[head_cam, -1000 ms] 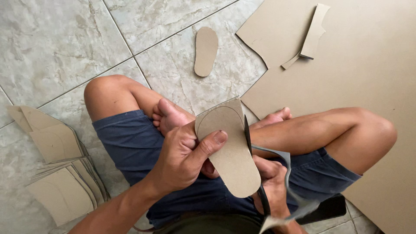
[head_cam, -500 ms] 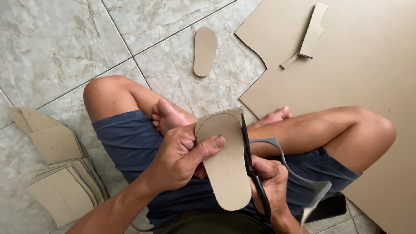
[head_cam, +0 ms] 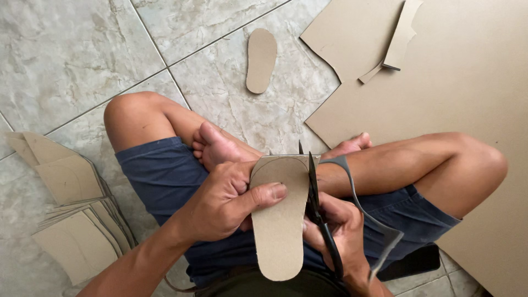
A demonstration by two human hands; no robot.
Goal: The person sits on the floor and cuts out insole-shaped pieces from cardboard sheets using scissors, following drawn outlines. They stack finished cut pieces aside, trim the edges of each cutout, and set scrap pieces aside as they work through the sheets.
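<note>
My left hand (head_cam: 226, 201) grips a sole-shaped piece of brown cardboard (head_cam: 279, 231), thumb across its face, held over my crossed legs. My right hand (head_cam: 336, 234) holds black scissors (head_cam: 314, 190) whose blades stand along the right edge of the cardboard, near its upper corner. A thin grey trimmed strip (head_cam: 367, 217) curls away from the cut edge, over my right thigh and down past my right wrist.
A finished cardboard sole (head_cam: 260, 60) lies on the tiled floor ahead. A large cardboard sheet (head_cam: 467, 88) with an offcut (head_cam: 400, 36) covers the floor at right. A stack of cardboard scraps (head_cam: 71, 214) sits at left. A dark object (head_cam: 412, 261) lies under my right thigh.
The cardboard sole has turned more upright and dropped lower in my left hand. The scissors have advanced up its right edge, and the trimmed strip has grown longer and swung out to the right.
</note>
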